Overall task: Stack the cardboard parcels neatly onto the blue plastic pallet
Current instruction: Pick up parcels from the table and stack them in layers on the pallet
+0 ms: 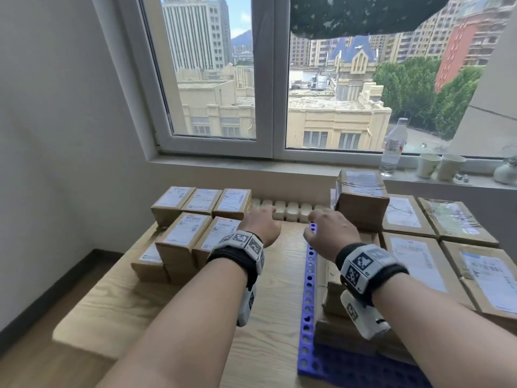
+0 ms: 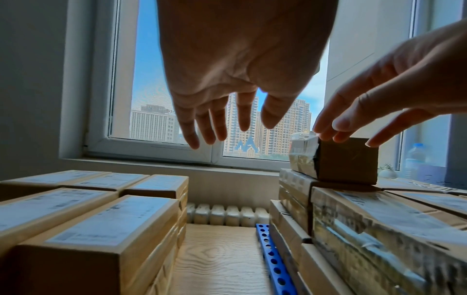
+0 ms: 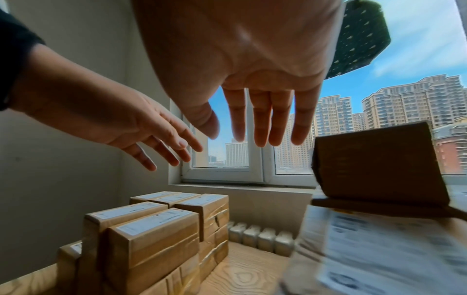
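Observation:
The blue plastic pallet [image 1: 307, 298] lies on the right of the wooden table [image 1: 268, 303] and carries stacked cardboard parcels [image 1: 419, 256]. One smaller parcel [image 1: 361, 203] sits alone on top of that stack at its far left corner. Several unstacked parcels [image 1: 193, 222] stand piled on the table's left side. My left hand [image 1: 265, 214] and right hand [image 1: 321, 224] hover side by side over the gap between the two groups. In the wrist views both the left hand [image 2: 227, 131] and the right hand [image 3: 252, 137] have straight, spread fingers and hold nothing. The top parcel [image 3: 374, 163] is just right of my right fingers.
A cream radiator [image 1: 288, 211] runs behind the table under the window sill. A water bottle [image 1: 393, 147] and two paper cups [image 1: 439, 166] stand on the sill at the right. A wall closes the left side.

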`<state>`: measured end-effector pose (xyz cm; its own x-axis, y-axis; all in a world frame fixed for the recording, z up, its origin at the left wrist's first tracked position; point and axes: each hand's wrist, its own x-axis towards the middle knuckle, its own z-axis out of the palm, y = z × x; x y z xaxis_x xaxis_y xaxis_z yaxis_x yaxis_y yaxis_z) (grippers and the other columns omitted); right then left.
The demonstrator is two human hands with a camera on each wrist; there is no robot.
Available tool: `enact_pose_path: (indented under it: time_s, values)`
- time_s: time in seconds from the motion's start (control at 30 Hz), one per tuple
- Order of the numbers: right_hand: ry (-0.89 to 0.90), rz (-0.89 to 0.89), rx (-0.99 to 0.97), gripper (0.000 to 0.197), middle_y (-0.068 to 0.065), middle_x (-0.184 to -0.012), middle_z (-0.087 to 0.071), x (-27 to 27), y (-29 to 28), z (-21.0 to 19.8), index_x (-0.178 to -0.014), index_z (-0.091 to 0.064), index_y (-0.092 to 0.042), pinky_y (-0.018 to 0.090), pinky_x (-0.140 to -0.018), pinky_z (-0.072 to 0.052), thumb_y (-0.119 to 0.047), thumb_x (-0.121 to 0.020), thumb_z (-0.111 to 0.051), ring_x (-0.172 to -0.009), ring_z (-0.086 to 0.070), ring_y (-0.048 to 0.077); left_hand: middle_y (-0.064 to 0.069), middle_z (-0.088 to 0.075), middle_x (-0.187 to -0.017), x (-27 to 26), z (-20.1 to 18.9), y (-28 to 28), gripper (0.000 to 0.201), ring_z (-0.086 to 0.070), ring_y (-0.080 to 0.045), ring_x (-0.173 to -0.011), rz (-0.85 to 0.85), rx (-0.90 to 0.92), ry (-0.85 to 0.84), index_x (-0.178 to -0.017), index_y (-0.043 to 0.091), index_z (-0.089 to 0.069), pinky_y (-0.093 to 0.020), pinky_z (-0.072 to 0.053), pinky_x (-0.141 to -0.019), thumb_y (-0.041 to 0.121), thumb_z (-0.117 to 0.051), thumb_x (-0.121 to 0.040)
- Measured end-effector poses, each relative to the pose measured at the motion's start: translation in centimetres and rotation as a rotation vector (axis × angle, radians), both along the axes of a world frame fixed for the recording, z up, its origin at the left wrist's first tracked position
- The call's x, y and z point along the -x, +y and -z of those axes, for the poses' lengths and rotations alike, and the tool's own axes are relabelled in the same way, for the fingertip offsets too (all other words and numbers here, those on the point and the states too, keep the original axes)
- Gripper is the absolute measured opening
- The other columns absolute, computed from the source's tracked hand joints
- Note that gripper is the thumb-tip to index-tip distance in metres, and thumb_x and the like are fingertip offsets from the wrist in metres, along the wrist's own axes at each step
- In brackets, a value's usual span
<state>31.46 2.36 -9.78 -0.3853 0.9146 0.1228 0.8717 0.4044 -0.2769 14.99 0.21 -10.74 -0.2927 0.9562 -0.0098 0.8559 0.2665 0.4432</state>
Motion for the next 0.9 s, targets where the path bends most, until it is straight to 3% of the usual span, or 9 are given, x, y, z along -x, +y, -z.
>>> enact_pose_path:
  time_s: [0.2, 0.67, 0.9]
  values:
    - [-0.023, -0.051, 0.026, 0.041, 0.001, -0.128, -0.057, 5.4, -0.2, 0.5, -0.128, -0.055, -0.021, 0.039, -0.096, -0.046, -0.038, -0.093, -0.047, -0.119, -0.05, 0.02, -0.012, -0.045, -0.141, 5.2, 0.9, -0.8, 0.045, -0.044, -0.03, -0.128, -0.056, 0.053, 0.0, -0.14, 0.021, -0.046, -0.043, -0.041, -0.105, 0.025, -0.045, -0.095]
    - [0.014, -0.066, 0.149, 0.041, 0.0, -0.129, -0.058, 22.9, 0.7, 3.5, -0.131, -0.054, -0.02, 0.034, -0.096, -0.044, -0.035, -0.094, -0.047, -0.118, -0.052, 0.019, -0.008, -0.043, -0.147, 23.9, 3.4, -0.2, 0.05, -0.04, -0.028, -0.135, -0.095, 0.125, -0.04, -0.145, 0.023, -0.041, -0.041, -0.039, -0.108, 0.032, -0.047, -0.096]
    - [-0.019, 0.018, 0.269, 0.033, 0.003, -0.115, -0.065, 29.8, 0.5, 6.4, -0.116, -0.063, -0.013, 0.032, -0.087, -0.049, -0.032, -0.094, -0.048, -0.104, -0.06, 0.019, -0.012, -0.039, -0.148, 30.3, 6.3, 1.3, 0.057, -0.041, -0.031, -0.134, -0.098, 0.218, -0.114, -0.148, 0.019, -0.034, -0.046, -0.038, -0.11, 0.032, -0.048, -0.095]
